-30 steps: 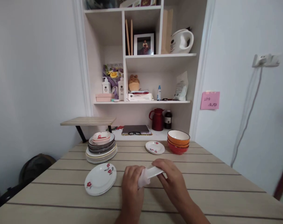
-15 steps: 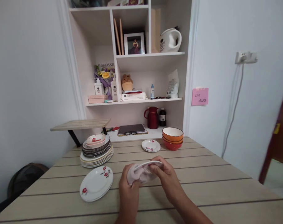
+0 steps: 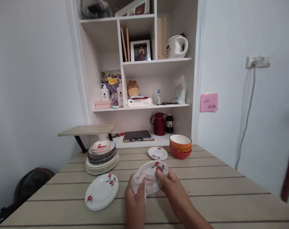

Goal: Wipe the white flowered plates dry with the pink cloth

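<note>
A small white plate with red flowers (image 3: 152,166) is held up above the table, tilted so that its face shows. My right hand (image 3: 171,184) grips its right edge, thumb on top by the flowers. At the left edge, my left hand (image 3: 137,197) is closed on a pale pink cloth (image 3: 141,178), which lies against the plate's face; the fingers behind are hidden. Two or so larger flowered plates (image 3: 101,192) lie stacked to the left. Beyond my hands sits a short stack of small flowered plates (image 3: 157,153).
Orange and red bowls (image 3: 180,146) are stacked at the back right. A tall pile of plates (image 3: 103,162) with small dishes on top stands back left, near a raised wooden shelf (image 3: 87,129). Behind the wooden table (image 3: 220,203) are a red jug (image 3: 159,124) and a laptop (image 3: 137,135).
The plate has turned from nearly edge-on to showing its flowered face. Both hands still hold on, with the cloth now spread against the plate. The camera view has shifted slightly.
</note>
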